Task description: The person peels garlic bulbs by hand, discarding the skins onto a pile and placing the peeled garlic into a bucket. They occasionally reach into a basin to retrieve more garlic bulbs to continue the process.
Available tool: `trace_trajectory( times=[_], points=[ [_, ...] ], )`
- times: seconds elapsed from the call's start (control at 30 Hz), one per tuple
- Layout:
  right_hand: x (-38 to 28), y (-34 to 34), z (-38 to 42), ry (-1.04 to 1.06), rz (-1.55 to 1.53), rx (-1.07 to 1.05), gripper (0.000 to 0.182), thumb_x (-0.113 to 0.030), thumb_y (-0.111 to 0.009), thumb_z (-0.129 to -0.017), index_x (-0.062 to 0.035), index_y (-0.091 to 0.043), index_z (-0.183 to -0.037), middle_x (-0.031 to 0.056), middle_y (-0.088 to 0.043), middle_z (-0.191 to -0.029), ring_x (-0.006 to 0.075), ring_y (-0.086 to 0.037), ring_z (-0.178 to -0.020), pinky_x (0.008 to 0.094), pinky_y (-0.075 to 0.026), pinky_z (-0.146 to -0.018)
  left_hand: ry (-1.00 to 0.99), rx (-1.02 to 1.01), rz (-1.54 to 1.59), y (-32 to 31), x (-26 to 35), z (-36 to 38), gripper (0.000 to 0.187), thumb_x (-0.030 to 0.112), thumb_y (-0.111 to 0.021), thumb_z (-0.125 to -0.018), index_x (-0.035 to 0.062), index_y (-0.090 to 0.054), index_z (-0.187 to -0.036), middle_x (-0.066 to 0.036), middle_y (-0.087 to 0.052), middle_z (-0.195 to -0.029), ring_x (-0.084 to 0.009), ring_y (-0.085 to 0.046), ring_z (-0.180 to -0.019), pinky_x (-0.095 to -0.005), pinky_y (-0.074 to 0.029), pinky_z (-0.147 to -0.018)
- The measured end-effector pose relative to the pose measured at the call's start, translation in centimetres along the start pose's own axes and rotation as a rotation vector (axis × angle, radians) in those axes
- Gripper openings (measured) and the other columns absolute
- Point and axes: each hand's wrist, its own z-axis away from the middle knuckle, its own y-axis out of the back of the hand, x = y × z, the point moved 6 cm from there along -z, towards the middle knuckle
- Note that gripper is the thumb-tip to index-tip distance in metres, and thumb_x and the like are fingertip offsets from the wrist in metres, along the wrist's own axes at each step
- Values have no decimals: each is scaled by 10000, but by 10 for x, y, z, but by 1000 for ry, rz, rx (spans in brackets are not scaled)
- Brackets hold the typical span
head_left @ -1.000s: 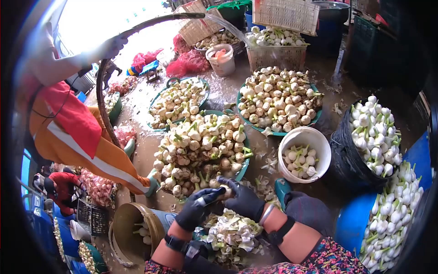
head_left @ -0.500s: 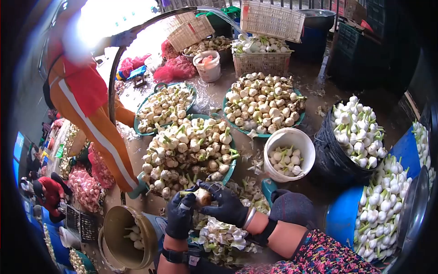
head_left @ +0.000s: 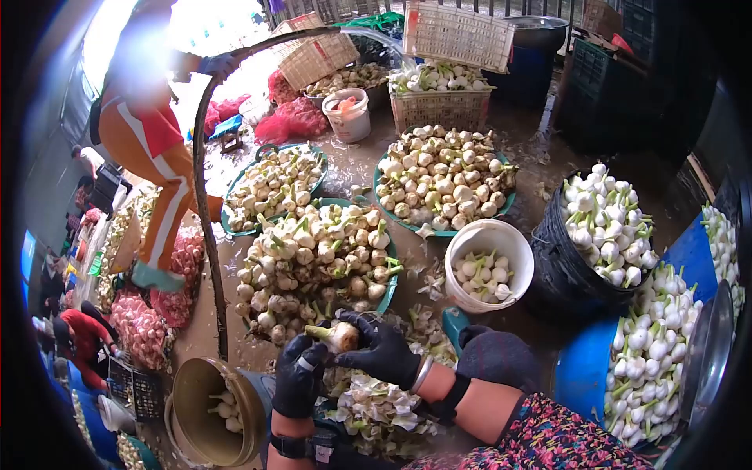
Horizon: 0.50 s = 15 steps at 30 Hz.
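My right hand, in a black glove, is closed round a garlic bulb whose short green stem points left and whose root end faces right. Just below and left of it, my left hand is gloved too, with its fingers curled and a white band across one finger. Whether it holds anything is hidden. Beneath both hands lies a heap of white papery peelings. In front is a green basin heaped with unpeeled, soil-stained garlic bulbs.
A white bucket holds peeled bulbs; an olive bucket lies tipped at lower left. A black-lined tub and a blue container stand right. A person in orange trousers holds a hose that runs down to the floor.
My left hand has drawn slightly down and left, showing more of the bulb and its stem. The person in orange has stepped, one foot lifted back, and the hose has shifted.
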Motion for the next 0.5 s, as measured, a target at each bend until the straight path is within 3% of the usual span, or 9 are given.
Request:
trace_trajectory(
  times=[0.03,0.1,0.17,0.23,0.27,0.33,0.37,0.43,0.5],
  points=[
    [2,0,0,0,2,4,748,-110,-760,-714,23,-349,-1324,116,-467,-1264,159,-475,-1123,296,-412,-947,0,-4,2,-6,2,0,150,52,-516,-766,-23,-582,-879,-64,-609,-817,-154,-588,-726,-272,-491,-681],
    [7,-5,1,-37,-39,-22,735,-118,-765,-709,20,-366,-1311,115,-472,-1257,161,-478,-1118,298,-410,-948,206,112,359,-12,-5,0,177,52,-519,-771,-27,-608,-902,-69,-628,-855,-158,-605,-763,-268,-492,-682],
    [7,-7,3,-47,-64,-20,703,-87,-750,-719,11,-377,-1306,109,-492,-1232,154,-486,-1104,293,-416,-937,202,70,330,-8,-9,-2,195,49,-525,-768,-27,-612,-925,-74,-632,-879,-163,-610,-782,-270,-492,-686],
    [9,-10,2,-153,-392,2,524,-196,-679,-804,-13,-446,-1235,86,-579,-1070,149,-579,-932,268,-488,-794,200,27,294,1,-18,-3,215,45,-532,-765,-27,-616,-949,-79,-636,-902,-168,-615,-802,-272,-493,-689],
    [4,-10,1,-151,-393,4,524,-196,-679,-804,-13,-446,-1235,86,-579,-1070,149,-579,-932,268,-488,-794,193,1,242,5,-24,-3,228,43,-537,-760,-27,-609,-965,-82,-633,-911,-164,-612,-799,-270,-491,-690],
    [9,-10,1,-428,-640,69,345,-343,-575,-874,-43,-553,-1040,33,-601,-813,99,-584,-682,227,-490,-585,188,-24,192,6,-28,-5,244,41,-542,-755,-26,-602,-982,-85,-630,-919,-159,-608,-795,-269,-489,-690],
    [11,-9,0,-432,-643,71,345,-343,-575,-874,-43,-553,-1040,33,-601,-813,99,-584,-682,227,-490,-585,163,-14,97,7,-27,-5,218,38,-540,-755,-18,-601,-956,-77,-626,-905,-154,-602,-785,-267,-486,-682],
    [18,-19,2,-618,-959,-22,349,-421,-503,-900,-79,-554,-944,18,-584,-760,95,-565,-624,208,-458,-514,139,1,3,5,-25,-4,192,35,-539,-755,-11,-600,-931,-70,-621,-890,-149,-596,-775,-266,-483,-673],
    [16,-14,1,-592,-867,-3,353,-435,-497,-899,-93,-564,-956,17,-587,-747,104,-570,-605,213,-460,-507,153,101,315,1,-25,-2,81,20,-542,-750,11,-599,-805,-47,-606,-832,-141,-583,-746,-270,-477,-644]
  ],
)
